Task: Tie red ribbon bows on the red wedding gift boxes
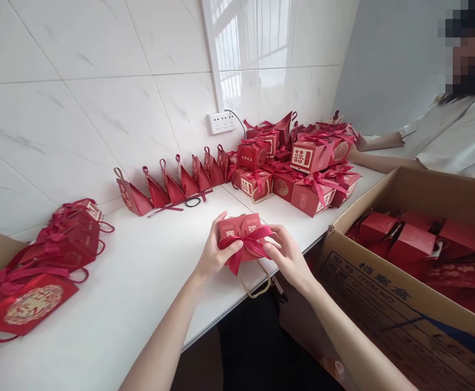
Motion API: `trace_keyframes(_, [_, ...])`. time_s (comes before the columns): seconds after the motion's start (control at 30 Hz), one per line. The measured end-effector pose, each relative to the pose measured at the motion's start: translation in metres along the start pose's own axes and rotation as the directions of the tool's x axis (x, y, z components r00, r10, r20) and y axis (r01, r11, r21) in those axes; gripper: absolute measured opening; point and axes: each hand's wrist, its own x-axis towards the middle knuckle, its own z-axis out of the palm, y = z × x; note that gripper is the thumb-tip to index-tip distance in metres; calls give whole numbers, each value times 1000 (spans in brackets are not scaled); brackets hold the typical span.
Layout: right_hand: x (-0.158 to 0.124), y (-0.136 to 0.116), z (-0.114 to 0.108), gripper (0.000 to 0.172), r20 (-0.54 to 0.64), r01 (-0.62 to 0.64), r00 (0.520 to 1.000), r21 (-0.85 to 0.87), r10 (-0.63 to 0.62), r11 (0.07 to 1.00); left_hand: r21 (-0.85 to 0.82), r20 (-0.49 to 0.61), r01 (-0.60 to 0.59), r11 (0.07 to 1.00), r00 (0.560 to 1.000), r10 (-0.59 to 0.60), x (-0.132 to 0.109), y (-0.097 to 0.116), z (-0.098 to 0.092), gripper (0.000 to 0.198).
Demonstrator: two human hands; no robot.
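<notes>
Near the front edge of the white table (139, 304), a red gift box (237, 224) with gold characters lies between my hands. A dark pink ribbon (257, 240) is tied across its top in a bow. My left hand (217, 252) grips the box's left side, its thumb pressing on the ribbon by the knot. The fingers of my right hand (288, 252) are closed on the bow's right loop. A twisted straw-coloured cord (257, 294) hangs from the box over the table edge.
Ribboned red boxes (311, 157) are heaped at the back. Several pointed red boxes (168, 187) line the wall, beside a black ring (193, 202). More boxes (50, 271) stand left. A carton (368, 293) holds red boxes at right; another person's arm (384, 160) reaches behind it.
</notes>
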Motion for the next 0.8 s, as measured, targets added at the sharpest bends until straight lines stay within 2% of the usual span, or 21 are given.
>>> trace_keyframes(0.13, [5, -3, -1, 27, -121, -7, 993, 27, 10, 1000, 82, 3, -61, 995, 998, 61, -1, -3, 4, 73])
trace_keyframes(0.23, [7, -1, -1, 27, -151, 9, 989, 36, -3, 999, 168, -135, -130, 977, 979, 154, -4, -7, 9, 69])
trace_keyframes(0.33, [7, 1, -4, 28, -174, -16, 984, 44, 24, 999, 175, -249, -190, 966, 941, 230, -6, -10, 11, 51])
trace_keyframes(0.4, [6, 1, -6, 29, -200, -27, 979, 44, 35, 999, 206, -242, -209, 956, 936, 256, -6, -11, 10, 34])
trace_keyframes(0.47, [6, 0, -8, 31, -227, -50, 972, 49, 60, 998, 246, -185, -218, 944, 946, 266, -6, -10, 7, 24])
trace_keyframes(0.57, [6, -3, -9, 34, -250, -86, 963, 60, 98, 995, 251, -128, -218, 943, 958, 256, -4, -7, 5, 24])
trace_keyframes(0.8, [3, -3, -11, 32, -234, -78, 968, 68, 92, 995, 101, -186, -172, 980, 964, 189, -5, -8, 8, 28])
